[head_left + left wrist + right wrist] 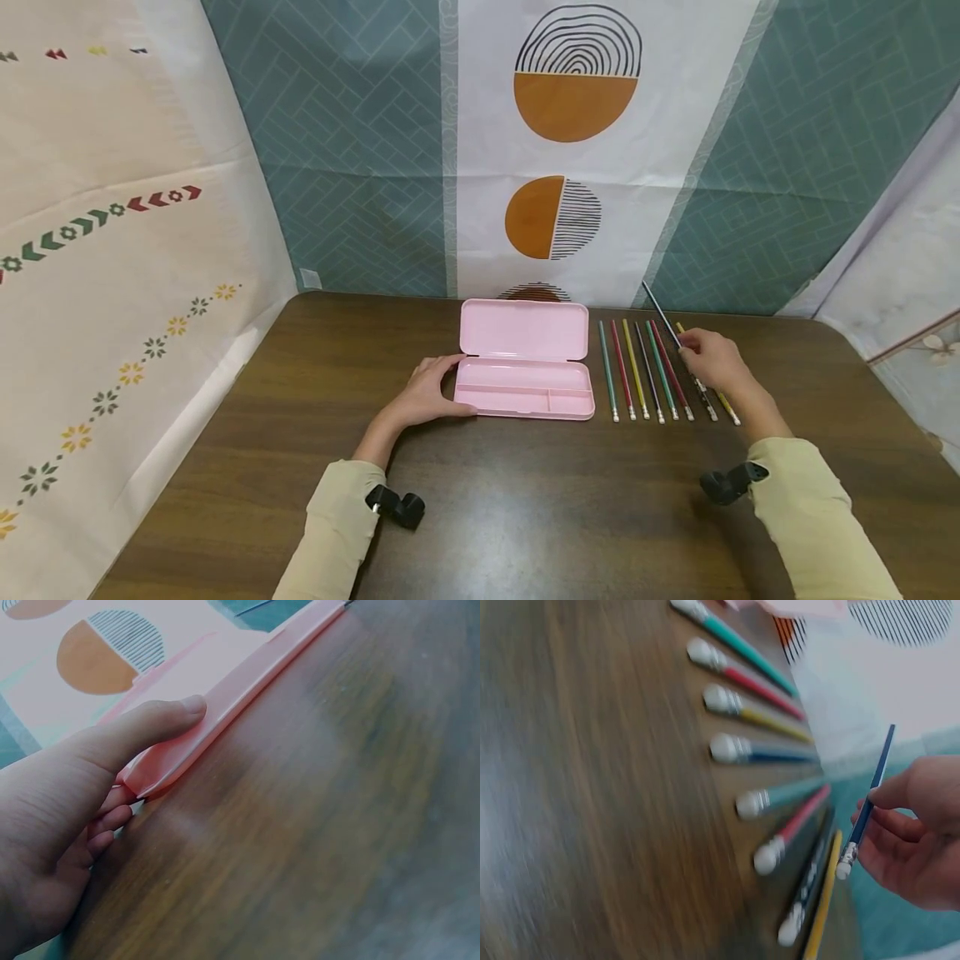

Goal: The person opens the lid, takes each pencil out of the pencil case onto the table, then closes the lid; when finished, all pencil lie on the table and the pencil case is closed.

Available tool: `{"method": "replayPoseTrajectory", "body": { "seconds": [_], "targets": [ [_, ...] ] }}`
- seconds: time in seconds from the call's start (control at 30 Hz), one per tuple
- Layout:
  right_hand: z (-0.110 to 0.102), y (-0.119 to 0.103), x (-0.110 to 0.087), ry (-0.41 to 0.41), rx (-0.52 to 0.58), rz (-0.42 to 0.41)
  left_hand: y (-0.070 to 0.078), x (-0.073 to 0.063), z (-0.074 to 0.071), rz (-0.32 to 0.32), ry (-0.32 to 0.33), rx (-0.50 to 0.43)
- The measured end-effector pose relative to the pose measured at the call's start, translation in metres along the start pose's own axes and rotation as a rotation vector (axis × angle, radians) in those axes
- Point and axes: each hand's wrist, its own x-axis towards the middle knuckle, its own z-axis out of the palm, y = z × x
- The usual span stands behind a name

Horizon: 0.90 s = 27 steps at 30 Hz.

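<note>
A pink pencil case (525, 415) lies with its lid (525, 329) folded back, its divided tray facing up. My left hand (429, 392) grips the case's left end; in the left wrist view the thumb (169, 720) presses its front wall and the fingers curl behind the corner. My right hand (712, 360) pinches a dark blue pencil (870, 791) between thumb and fingers, raised over the table, its white eraser end pointing down toward me. Below it lie a black patterned pencil (810, 870) and a yellow pencil (825, 892), partly hidden by the hand in the head view.
Several more pencils lie in a row right of the case, eraser ends toward me, among them a green one (608, 371), a red one (622, 371) and a yellow one (636, 371). The brown wooden table (525, 500) meets a patterned cloth backdrop (360, 167).
</note>
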Motion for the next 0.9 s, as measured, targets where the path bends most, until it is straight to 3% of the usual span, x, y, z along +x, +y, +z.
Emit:
{"method": "replayPoseTrajectory", "body": {
  "seconds": [0.23, 0.43, 0.9],
  "targets": [
    [-0.014, 0.033, -0.015, -0.015, -0.031, 0.086, 0.002, 0.0, 0.0, 0.006, 0.003, -0.003],
    [-0.018, 0.051, -0.025, -0.014, -0.058, 0.076, 0.003, -0.001, -0.001, -0.005, 0.002, -0.012],
    [-0.012, 0.068, -0.038, -0.025, -0.106, 0.097, 0.002, 0.0, -0.001, 0.006, 0.006, -0.008]
  ]
}}
